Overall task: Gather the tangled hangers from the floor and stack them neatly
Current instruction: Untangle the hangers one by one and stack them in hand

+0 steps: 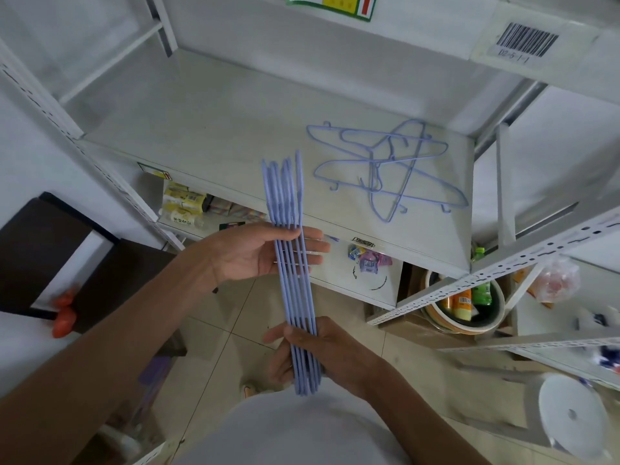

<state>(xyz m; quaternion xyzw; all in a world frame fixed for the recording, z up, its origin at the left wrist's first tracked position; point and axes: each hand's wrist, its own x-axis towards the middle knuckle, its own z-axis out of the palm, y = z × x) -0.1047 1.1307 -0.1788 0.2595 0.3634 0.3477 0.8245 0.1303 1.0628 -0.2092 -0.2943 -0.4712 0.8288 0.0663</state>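
Nearest the camera, above the tiled floor, a bundle of pale lilac hangers [295, 276] is held edge-on, its thin rods aligned side by side. At its near end the right hand [312, 350] curls its fingers round the rods; farther up, the left hand [258, 253] supports them on nearly straight fingers, thumb over the front. Beyond, on the white shelf [208, 129], more lilac hangers [389, 169] lie tangled.

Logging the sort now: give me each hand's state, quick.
Left hand: holds the upper part of the hanger bundle, fingers behind it.
Right hand: grips the bundle's lower end.
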